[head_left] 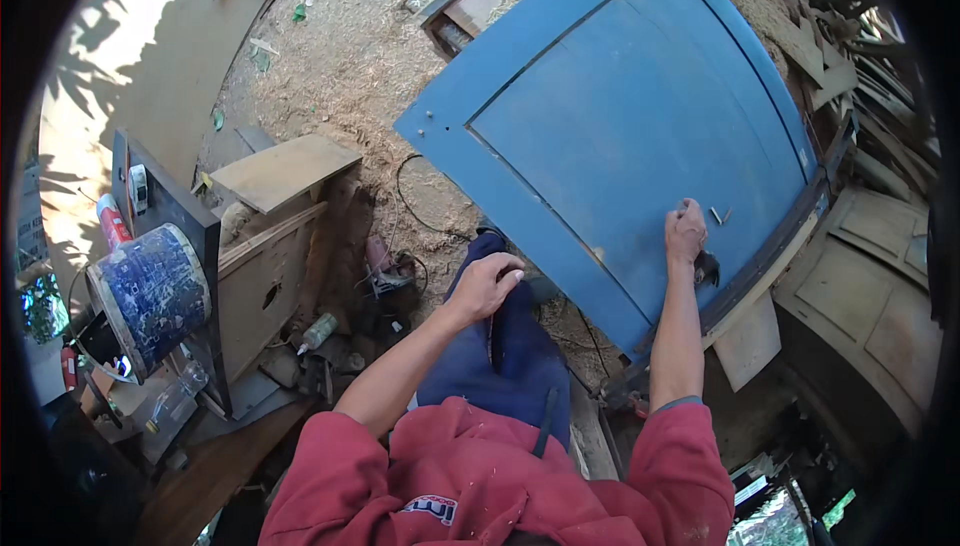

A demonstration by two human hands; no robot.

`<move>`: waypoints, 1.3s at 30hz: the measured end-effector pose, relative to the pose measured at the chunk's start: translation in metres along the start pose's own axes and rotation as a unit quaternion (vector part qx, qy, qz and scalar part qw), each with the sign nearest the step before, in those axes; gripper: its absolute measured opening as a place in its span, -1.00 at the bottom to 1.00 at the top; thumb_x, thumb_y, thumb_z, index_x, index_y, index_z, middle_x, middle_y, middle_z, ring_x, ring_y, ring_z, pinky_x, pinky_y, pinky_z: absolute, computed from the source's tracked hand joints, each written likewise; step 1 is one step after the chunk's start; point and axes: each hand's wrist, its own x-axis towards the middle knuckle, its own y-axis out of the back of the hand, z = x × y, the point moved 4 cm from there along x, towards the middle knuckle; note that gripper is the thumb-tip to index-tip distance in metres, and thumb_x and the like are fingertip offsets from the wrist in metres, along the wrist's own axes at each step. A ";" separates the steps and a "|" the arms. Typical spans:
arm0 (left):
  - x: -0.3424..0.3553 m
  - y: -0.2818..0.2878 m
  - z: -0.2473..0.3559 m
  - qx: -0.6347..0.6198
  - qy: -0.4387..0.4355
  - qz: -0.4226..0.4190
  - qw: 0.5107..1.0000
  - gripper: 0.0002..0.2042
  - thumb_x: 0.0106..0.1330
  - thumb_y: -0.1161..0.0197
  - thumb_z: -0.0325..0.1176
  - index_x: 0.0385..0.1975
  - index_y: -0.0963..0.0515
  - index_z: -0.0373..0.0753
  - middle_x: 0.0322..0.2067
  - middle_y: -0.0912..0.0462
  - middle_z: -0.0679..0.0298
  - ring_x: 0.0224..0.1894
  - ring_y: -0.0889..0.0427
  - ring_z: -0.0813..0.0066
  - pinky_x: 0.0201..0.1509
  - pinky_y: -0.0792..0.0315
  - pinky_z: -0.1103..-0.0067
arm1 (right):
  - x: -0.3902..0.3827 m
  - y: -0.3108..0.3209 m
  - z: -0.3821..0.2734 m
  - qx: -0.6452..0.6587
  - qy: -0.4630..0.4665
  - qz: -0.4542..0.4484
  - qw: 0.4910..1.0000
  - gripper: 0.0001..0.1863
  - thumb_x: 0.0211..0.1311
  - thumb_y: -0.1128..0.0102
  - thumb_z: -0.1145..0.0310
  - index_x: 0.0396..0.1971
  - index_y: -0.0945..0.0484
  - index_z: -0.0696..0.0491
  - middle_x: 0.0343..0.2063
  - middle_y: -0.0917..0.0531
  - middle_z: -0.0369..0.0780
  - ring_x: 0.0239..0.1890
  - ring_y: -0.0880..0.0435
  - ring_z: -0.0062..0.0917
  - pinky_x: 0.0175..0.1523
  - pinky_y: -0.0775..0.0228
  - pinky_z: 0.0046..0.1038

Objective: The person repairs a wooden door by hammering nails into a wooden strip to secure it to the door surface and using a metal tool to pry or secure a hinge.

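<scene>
A blue panelled door [585,101] lies before me, with loose small metal pieces [716,216] on it. My right hand [686,231] is closed over the lower right of its panel, beside those pieces; what is in its fingers is too small to name. A dark object [708,269] lies partly hidden behind my right wrist. My left hand [488,286] is over my dark-trousered leg, left of the door, its fingers curled; I cannot make out whether they hold anything.
At left, a paint-spattered blue bucket [150,296] stands among a wooden box [260,316], bottles and boards. A pale sheet [140,56] is at top left. Sawdust and a black cable cover the ground near the door. Old panelled doors [860,296] and scrap wood are at right.
</scene>
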 end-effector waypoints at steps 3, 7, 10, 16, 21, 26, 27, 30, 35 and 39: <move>0.020 0.003 -0.011 -0.087 0.085 0.019 0.992 -0.72 0.39 -0.29 -0.30 0.02 -0.61 -0.27 -0.17 -0.71 0.19 -0.15 -0.70 0.44 -0.08 -0.56 0.50 | -0.047 0.006 -0.162 0.222 0.155 -0.083 0.959 -0.71 0.04 -0.26 0.55 -0.17 -0.57 0.11 -0.37 -0.66 -0.14 -0.30 -0.68 -0.22 -0.17 -0.55 -0.25; 0.040 0.002 -0.006 -0.389 0.104 0.092 0.911 -0.64 0.43 -0.27 -0.33 0.14 -0.54 -0.35 -0.13 -0.70 0.25 -0.12 -0.68 0.53 -0.08 -0.59 0.58 | -0.096 0.012 -0.259 0.321 0.263 -0.096 0.905 -0.74 0.09 -0.29 0.60 -0.18 -0.54 0.11 -0.35 -0.64 -0.14 -0.31 -0.68 -0.22 -0.19 -0.54 -0.24; 0.037 0.013 -0.025 -0.563 0.145 0.120 0.805 -0.67 0.44 -0.26 -0.39 0.13 -0.52 -0.39 -0.10 -0.68 0.25 -0.15 -0.68 0.55 -0.12 -0.60 0.63 | -0.098 0.005 -0.285 0.341 0.310 -0.101 0.882 -0.78 0.11 -0.26 0.61 -0.22 -0.53 0.11 -0.34 -0.62 -0.13 -0.30 -0.67 -0.19 -0.18 -0.53 -0.22; 0.040 0.050 -0.042 -0.478 0.086 0.235 0.842 -0.84 0.43 -0.28 -0.42 -0.10 -0.60 -0.34 -0.30 -0.69 0.30 -0.28 -0.66 0.61 -0.17 -0.57 0.66 | -0.106 0.002 -0.320 0.350 0.387 -0.099 0.847 -0.63 0.03 -0.27 0.62 -0.11 -0.46 0.12 -0.25 -0.60 -0.09 -0.21 -0.63 -0.14 -0.12 -0.52 -0.20; 0.062 0.085 -0.060 -0.322 0.027 0.331 0.887 -0.83 0.42 -0.28 -0.39 -0.16 -0.62 -0.37 -0.36 -0.69 0.29 -0.33 -0.64 0.62 -0.20 -0.55 0.64 | -0.101 0.005 -0.298 0.363 0.324 -0.068 0.871 -0.56 0.12 -0.32 0.57 0.04 -0.50 0.14 -0.19 -0.64 -0.08 -0.16 -0.67 -0.18 -0.06 -0.55 -0.27; 0.105 0.135 -0.082 -0.019 -0.018 0.454 0.890 -0.82 0.34 -0.37 -0.28 -0.18 -0.68 -0.21 -0.25 -0.69 0.34 -0.06 -0.61 0.41 0.10 -0.42 0.41 | -0.104 0.018 -0.117 0.055 0.091 0.050 0.993 -0.36 0.10 -0.30 0.50 0.24 -0.35 0.20 0.10 -0.48 0.04 0.20 -0.46 -0.12 0.28 -0.33 -0.18; 0.110 0.139 -0.080 0.143 -0.072 0.474 0.866 -0.81 0.28 -0.41 -0.22 -0.20 -0.71 -0.13 -0.16 -0.69 0.35 0.10 -0.56 0.31 0.29 -0.31 0.30 | -0.109 0.018 -0.078 0.000 0.041 0.066 0.997 -0.34 0.12 -0.31 0.46 0.25 -0.33 0.21 0.12 -0.46 0.04 0.20 -0.44 -0.12 0.29 -0.32 -0.18; 0.130 0.142 -0.106 0.141 -0.089 0.506 0.846 -0.81 0.25 -0.42 -0.13 -0.26 -0.74 -0.06 -0.01 -0.62 0.39 0.32 -0.32 0.18 0.44 -0.05 0.22 | -0.135 0.012 0.016 -0.032 -0.132 0.040 0.990 -0.32 0.15 -0.32 0.39 0.28 -0.30 0.22 0.15 -0.41 0.06 0.19 -0.43 -0.08 0.30 -0.29 -0.16; 0.141 0.140 -0.110 0.155 -0.099 0.494 0.850 -0.81 0.33 -0.37 -0.18 -0.22 -0.75 -0.11 0.02 -0.60 0.31 0.34 -0.27 0.16 0.42 -0.17 0.27 | -0.151 0.004 0.052 -0.035 -0.191 -0.014 0.981 -0.28 0.20 -0.32 0.29 0.30 -0.28 0.24 0.20 -0.37 0.07 0.19 -0.41 -0.02 0.29 -0.28 -0.12; 0.145 0.140 -0.118 0.132 -0.119 0.502 0.847 -0.83 0.27 -0.41 -0.16 -0.29 -0.75 -0.09 -0.03 -0.63 0.33 0.32 -0.28 0.17 0.41 -0.14 0.22 | -0.174 0.007 0.100 -0.105 -0.241 -0.019 0.965 -0.29 0.21 -0.30 0.26 0.28 -0.29 0.29 -0.02 -0.54 0.08 0.09 -0.49 0.06 0.26 -0.31 -0.07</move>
